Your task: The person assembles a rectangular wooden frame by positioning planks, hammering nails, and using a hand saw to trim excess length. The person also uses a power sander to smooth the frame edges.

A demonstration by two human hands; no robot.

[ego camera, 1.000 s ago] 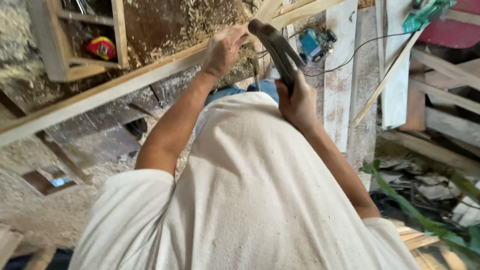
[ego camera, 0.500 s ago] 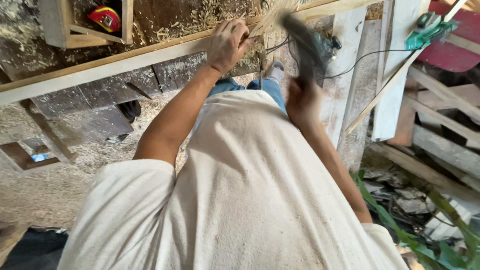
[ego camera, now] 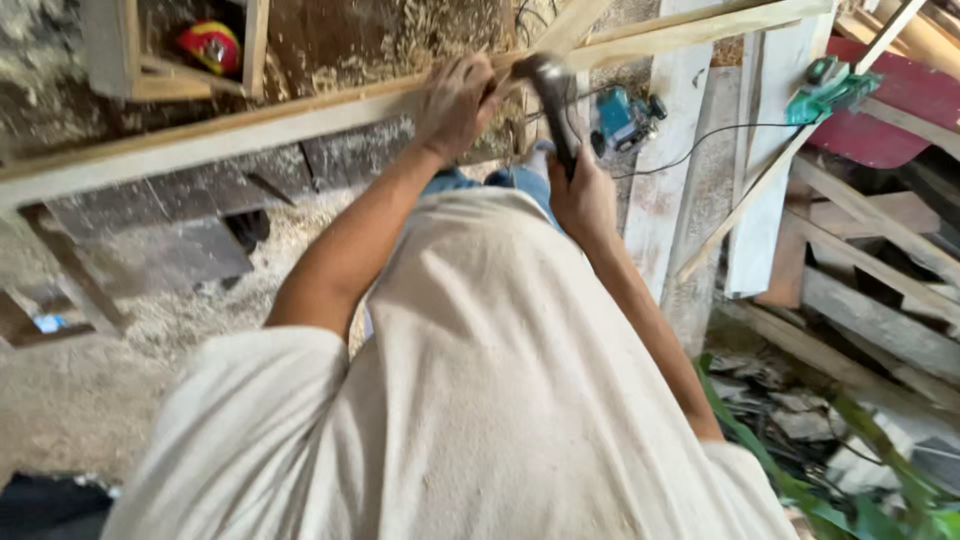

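A white shirt fills the lower centre of the frame, with both bare forearms reaching up from it toward the top.

The right hand, just right of centre, is clamped around the dark handle of a hammer; the blurred head of the tool sits at the upper centre, touching or just above the long wooden rail. Which one it is cannot be told through the blur.

The left hand, just left of the hammer head, rests on the same rail with its fingers curled together against the wood. Whether it pinches anything small cannot be told.

The rail runs diagonally from the left edge up to the upper right corner, with sawdust lying on the floor below it at the left.

Farther up:
- a small wooden frame at the upper left, with a red and yellow object inside it;
- a blue power tool just right of the hammer, with a black cable trailing right;
- a green power tool at the upper right, resting on pale planks.

Stacked timber and green leaves occupy the right edge — lower right for the leaves.
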